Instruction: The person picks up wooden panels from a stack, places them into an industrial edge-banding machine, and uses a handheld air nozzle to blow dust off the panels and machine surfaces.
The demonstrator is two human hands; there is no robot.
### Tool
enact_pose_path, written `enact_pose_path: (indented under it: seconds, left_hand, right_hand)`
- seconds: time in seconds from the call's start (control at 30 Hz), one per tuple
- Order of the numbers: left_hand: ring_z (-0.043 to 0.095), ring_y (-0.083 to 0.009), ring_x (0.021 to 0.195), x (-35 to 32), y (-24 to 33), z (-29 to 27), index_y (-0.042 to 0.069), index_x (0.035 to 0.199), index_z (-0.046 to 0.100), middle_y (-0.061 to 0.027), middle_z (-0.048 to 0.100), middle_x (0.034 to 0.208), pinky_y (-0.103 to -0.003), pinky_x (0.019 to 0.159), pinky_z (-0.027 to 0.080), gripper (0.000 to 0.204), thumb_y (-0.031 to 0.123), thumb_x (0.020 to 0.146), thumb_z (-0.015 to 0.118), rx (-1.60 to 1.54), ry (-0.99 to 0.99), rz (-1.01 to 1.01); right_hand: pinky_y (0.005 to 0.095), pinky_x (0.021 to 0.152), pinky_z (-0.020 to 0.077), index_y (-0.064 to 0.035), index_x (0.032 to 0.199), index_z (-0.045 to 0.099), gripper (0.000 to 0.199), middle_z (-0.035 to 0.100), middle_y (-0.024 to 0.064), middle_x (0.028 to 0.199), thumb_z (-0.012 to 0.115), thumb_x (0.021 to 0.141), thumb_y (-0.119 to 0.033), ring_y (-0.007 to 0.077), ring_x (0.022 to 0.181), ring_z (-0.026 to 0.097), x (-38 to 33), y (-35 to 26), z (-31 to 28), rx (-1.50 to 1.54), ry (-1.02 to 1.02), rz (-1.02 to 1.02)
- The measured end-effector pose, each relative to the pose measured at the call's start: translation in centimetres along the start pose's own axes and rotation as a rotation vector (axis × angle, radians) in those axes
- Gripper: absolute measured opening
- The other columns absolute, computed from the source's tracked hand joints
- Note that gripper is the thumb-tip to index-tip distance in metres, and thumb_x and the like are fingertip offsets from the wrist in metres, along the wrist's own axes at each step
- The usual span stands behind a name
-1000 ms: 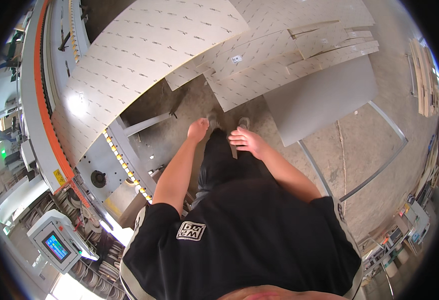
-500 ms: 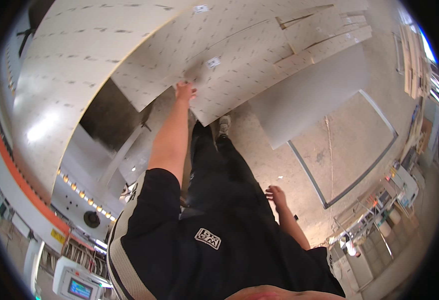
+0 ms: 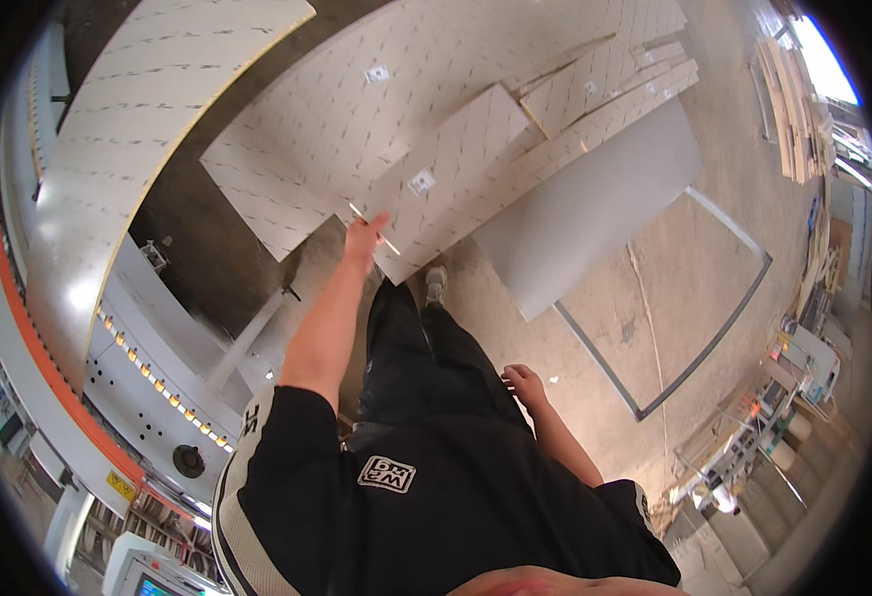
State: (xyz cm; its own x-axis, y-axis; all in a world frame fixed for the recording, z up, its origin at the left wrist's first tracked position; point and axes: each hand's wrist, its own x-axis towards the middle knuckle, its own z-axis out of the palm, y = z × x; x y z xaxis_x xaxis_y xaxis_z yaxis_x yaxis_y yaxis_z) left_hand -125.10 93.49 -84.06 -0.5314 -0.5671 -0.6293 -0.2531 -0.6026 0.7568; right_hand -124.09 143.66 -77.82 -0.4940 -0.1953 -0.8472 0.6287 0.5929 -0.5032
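My left hand is closed around a thin pale stick, whose two ends stick out past the fingers; its exact kind I cannot make out. The hand is over the near corner of a stack of pale, speckled panels. Under it lies a rectangular panel with a white label. A larger panel of the same look spreads out beneath and behind. My right hand hangs beside my right thigh, fingers loosely bent and holding nothing visible.
On the left, a large yellow-edged panel lies on a machine with an orange stripe. A plain grey sheet leans out to the right of the stack. Past it are a dark rectangular outline on the floor and upright boards.
My left hand has drawn back slightly toward me, and the stick now shows in it. My right hand has shifted a little left. The yellow-edged panel appears farther left in view.
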Motion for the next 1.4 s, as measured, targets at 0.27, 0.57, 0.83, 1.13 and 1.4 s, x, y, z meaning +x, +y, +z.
enact_pose_path:
  seconds: [0.27, 0.57, 0.83, 1.13, 1.4]
  left_hand:
    - [0.067, -0.0153, 0.076, -21.7, 1.1, -1.6, -0.003, 0.104, 0.069, -0.008, 0.073, 0.094, -0.031, 0.065, 0.052, 0.023, 0.016, 0.092, 0.072, -0.269, 0.113, 0.197]
    - [0.072, -0.0215, 0.087, -46.1, -3.6, -15.3, -0.002, 0.11, 0.071, -0.0117, 0.074, 0.1, -0.035, 0.079, 0.058, 0.024, 0.013, 0.092, 0.067, -0.429, 0.093, 0.44]
    - [0.065, -0.03, 0.115, -55.1, -16.3, -24.6, 0.001, 0.131, 0.061, -0.0139, 0.066, 0.129, -0.045, 0.099, 0.051, 0.064, 0.055, 0.1, 0.051, -0.903, 0.303, 0.541]
    - [0.063, -0.0217, 0.114, -57.7, -22.7, -31.6, 0.006, 0.133, 0.061, -0.006, 0.066, 0.13, -0.035, 0.088, 0.051, 0.064, 0.06, 0.1, 0.049, -1.487, 0.278, 1.131]
    - [0.063, -0.0174, 0.105, -53.7, -23.7, -41.6, 0.014, 0.125, 0.058, -0.0002, 0.064, 0.118, -0.039, 0.085, 0.053, 0.03, 0.027, 0.1, 0.066, -1.295, 0.868, 0.634]
  right_hand:
    - [0.0329, 0.071, 0.0524, -0.0056, 0.105, 0.071, 0.037, 0.071, 0.0066, 0.088, 0.061, 0.097, -0.04, 0.0172, 0.077, 0.065, 6.6, -11.5, -1.8, -0.489, 0.041, -0.533]
    - [0.0376, 0.102, 0.0462, 0.0004, 0.122, 0.066, 0.069, 0.07, 0.0176, 0.117, 0.061, 0.092, -0.062, 0.0289, 0.115, 0.064, 13.4, -24.5, 2.9, -0.613, 0.197, -0.968]
    - [0.0422, 0.101, 0.049, 0.0055, 0.135, 0.057, 0.082, 0.065, 0.0148, 0.129, 0.058, 0.094, -0.065, 0.0285, 0.117, 0.063, -3.4, -23.1, 13.7, -0.27, -0.402, -0.445]
    - [0.0435, 0.1, 0.0508, 0.0018, 0.137, 0.055, 0.075, 0.064, 0.0139, 0.131, 0.059, 0.094, -0.06, 0.0296, 0.116, 0.064, -8.0, -16.6, 31.0, -0.237, -0.544, -0.397]
    - [0.0354, 0.077, 0.057, -0.0014, 0.13, 0.055, 0.054, 0.068, 0.0092, 0.115, 0.069, 0.096, -0.041, 0.0196, 0.095, 0.068, -12.2, -11.1, 39.5, -1.178, -0.768, -0.48]
